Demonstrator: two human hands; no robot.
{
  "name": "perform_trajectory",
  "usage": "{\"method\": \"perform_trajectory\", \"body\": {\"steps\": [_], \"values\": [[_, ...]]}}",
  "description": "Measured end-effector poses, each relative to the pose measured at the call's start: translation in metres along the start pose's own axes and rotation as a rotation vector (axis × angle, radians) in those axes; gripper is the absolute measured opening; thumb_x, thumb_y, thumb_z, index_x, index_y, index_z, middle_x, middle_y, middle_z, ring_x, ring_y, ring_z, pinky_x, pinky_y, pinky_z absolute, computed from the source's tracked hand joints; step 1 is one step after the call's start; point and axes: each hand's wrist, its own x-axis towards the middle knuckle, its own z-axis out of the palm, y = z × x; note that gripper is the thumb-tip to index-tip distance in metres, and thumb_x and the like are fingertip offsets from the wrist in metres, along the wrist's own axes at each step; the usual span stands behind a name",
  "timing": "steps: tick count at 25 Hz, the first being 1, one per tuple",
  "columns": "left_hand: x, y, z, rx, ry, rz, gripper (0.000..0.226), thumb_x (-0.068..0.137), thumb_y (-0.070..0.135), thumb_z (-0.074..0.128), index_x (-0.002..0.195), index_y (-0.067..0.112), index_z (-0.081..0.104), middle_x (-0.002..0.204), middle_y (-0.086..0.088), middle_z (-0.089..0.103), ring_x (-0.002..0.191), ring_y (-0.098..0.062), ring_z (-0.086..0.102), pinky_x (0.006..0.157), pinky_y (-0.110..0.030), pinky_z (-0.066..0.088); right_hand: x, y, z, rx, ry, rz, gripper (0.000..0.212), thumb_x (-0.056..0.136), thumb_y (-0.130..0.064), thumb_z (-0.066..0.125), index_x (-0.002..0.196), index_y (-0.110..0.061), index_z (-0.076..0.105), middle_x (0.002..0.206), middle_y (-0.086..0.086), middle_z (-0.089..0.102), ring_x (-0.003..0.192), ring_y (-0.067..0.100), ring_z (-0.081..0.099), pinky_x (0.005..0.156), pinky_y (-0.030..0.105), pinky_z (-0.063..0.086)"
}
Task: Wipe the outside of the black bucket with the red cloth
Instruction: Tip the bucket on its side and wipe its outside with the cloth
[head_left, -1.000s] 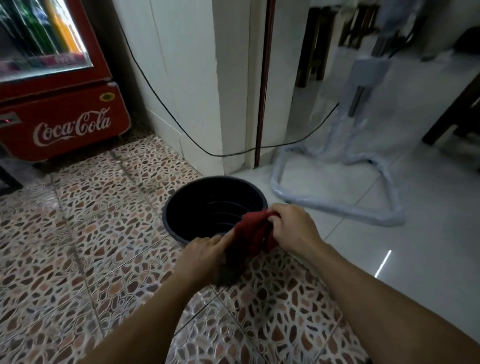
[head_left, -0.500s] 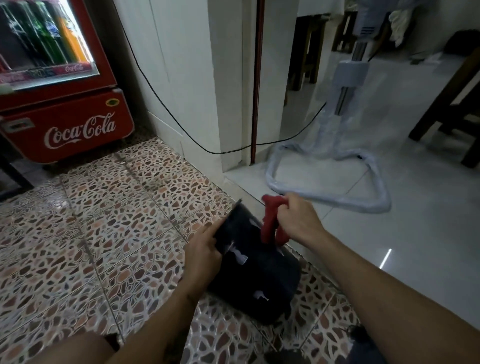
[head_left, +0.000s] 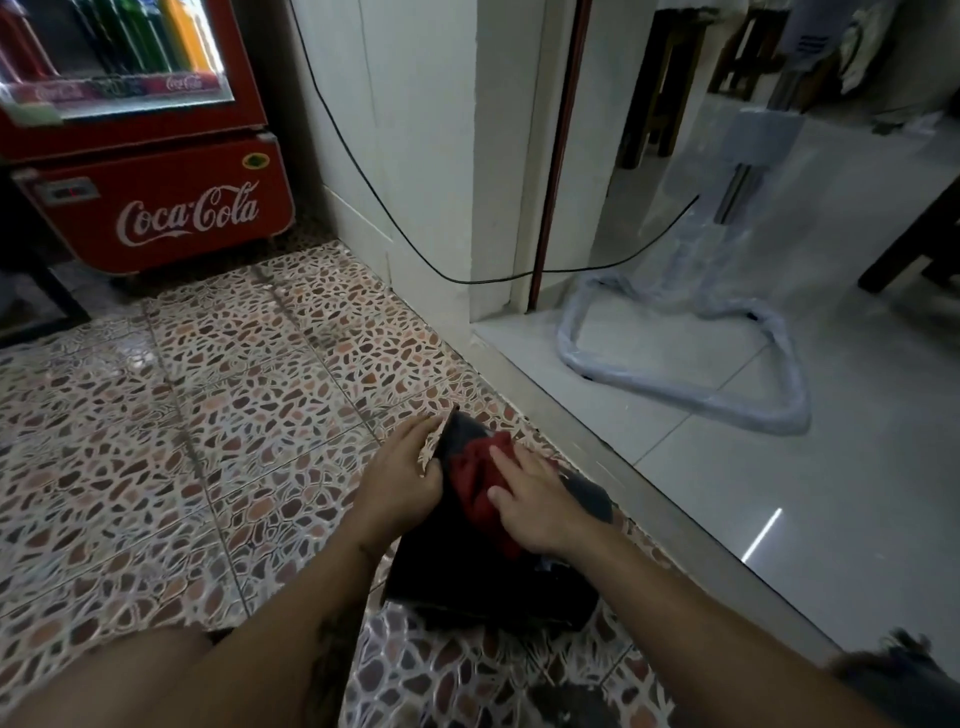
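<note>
The black bucket (head_left: 457, 577) lies tipped on its side on the patterned floor tiles, its outer wall facing up. My left hand (head_left: 402, 475) grips the bucket's far edge and steadies it. My right hand (head_left: 532, 501) lies flat on the red cloth (head_left: 475, 480), pressing it against the bucket's outer wall. Part of the cloth is hidden under that hand. The bucket's opening is out of sight.
A red Coca-Cola fridge (head_left: 150, 202) stands at the back left. A white wall corner (head_left: 441, 171) with a black cable (head_left: 415, 249) rises behind. A plastic-wrapped stand base (head_left: 691, 379) sits on the raised white floor to the right, past a step (head_left: 649, 509).
The bucket went from upright to lying on its side. My right hand came down from holding the bunched cloth above it to pressing the cloth flat on the outer wall.
</note>
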Motion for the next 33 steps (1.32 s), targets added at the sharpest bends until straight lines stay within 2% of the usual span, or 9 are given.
{"method": "perform_trajectory", "body": {"steps": [3,9,15,19,22,25,29,31,33], "values": [[0.022,0.0,0.004,0.049,-0.106,0.075,0.068,0.079,0.022,0.041,0.147,0.022,0.046,0.157,0.008,0.036,0.142,-0.012,0.033,0.116,-0.037,0.028,-0.006,-0.003,0.035,-0.07,0.089,-0.023,0.065,0.105,-0.04,0.028,0.161,-0.029,-0.004,0.168,0.004,-0.019,0.153,0.024,-0.021,0.124,0.048,-0.008],[0.037,-0.031,0.026,-0.213,-0.015,-0.065,0.049,0.093,0.03,0.036,0.137,0.03,0.056,0.145,0.008,0.052,0.135,-0.014,0.045,0.114,-0.045,0.031,0.0,-0.018,0.053,-0.18,0.165,-0.041,0.068,0.099,-0.048,0.022,0.157,-0.043,-0.013,0.168,0.006,-0.019,0.153,0.028,-0.021,0.12,0.058,-0.014],[0.033,-0.031,0.024,-0.399,0.024,-0.151,0.044,0.096,0.02,0.043,0.136,0.03,0.059,0.138,0.006,0.059,0.129,-0.014,0.051,0.112,-0.035,0.036,0.092,0.016,0.022,-0.019,0.087,0.216,0.061,0.099,-0.056,0.015,0.156,-0.035,0.025,0.165,0.009,0.025,0.15,0.033,0.022,0.119,0.057,0.015],[0.024,-0.025,0.021,-0.448,0.065,-0.183,0.039,0.099,0.015,0.044,0.126,0.034,0.065,0.132,0.01,0.062,0.119,-0.007,0.055,0.106,-0.026,0.04,0.109,0.06,0.011,0.051,-0.038,0.391,0.067,0.098,-0.06,0.011,0.154,-0.031,0.035,0.164,0.012,0.031,0.147,0.035,0.031,0.12,0.052,0.021],[0.033,-0.025,0.027,-0.56,0.09,-0.252,0.037,0.097,0.011,0.046,0.116,0.033,0.069,0.123,0.008,0.066,0.113,-0.009,0.058,0.099,-0.024,0.045,0.106,0.024,0.022,0.011,0.077,0.175,0.07,0.089,-0.052,0.009,0.154,-0.037,0.03,0.164,0.001,0.031,0.149,0.028,0.026,0.12,0.056,0.016],[0.041,-0.022,0.029,-0.722,0.123,-0.388,0.036,0.095,0.004,0.049,0.119,0.021,0.07,0.117,0.004,0.069,0.111,-0.011,0.061,0.091,-0.016,0.045,0.062,-0.021,0.045,0.038,0.244,-0.127,0.067,0.088,-0.034,0.027,0.154,-0.037,0.032,0.166,-0.004,0.025,0.153,0.021,0.011,0.124,0.051,-0.001],[0.043,-0.019,0.026,-0.714,0.088,-0.441,0.036,0.092,0.016,0.05,0.119,0.027,0.071,0.118,0.003,0.069,0.11,-0.016,0.063,0.1,-0.037,0.049,-0.011,-0.002,0.073,0.126,0.351,-0.358,0.064,0.08,-0.017,0.049,0.142,-0.034,0.048,0.165,-0.008,0.025,0.155,0.015,0.002,0.123,0.047,-0.008],[0.041,-0.014,0.023,-0.688,0.068,-0.439,0.036,0.091,0.02,0.049,0.119,0.03,0.071,0.122,0.003,0.067,0.113,-0.018,0.062,0.103,-0.041,0.047,-0.013,0.027,0.076,0.079,0.424,-0.257,0.058,0.083,-0.024,0.049,0.141,-0.03,0.046,0.165,-0.005,0.027,0.155,0.017,0.005,0.124,0.052,-0.001],[0.034,-0.009,0.02,-0.627,0.059,-0.403,0.036,0.096,0.019,0.047,0.124,0.03,0.067,0.129,0.009,0.061,0.12,-0.014,0.054,0.108,-0.035,0.04,0.005,0.036,0.061,0.056,0.429,0.05,0.054,0.092,-0.038,0.036,0.145,-0.027,0.04,0.164,0.0,0.027,0.154,0.023,0.009,0.123,0.057,0.003]]}}
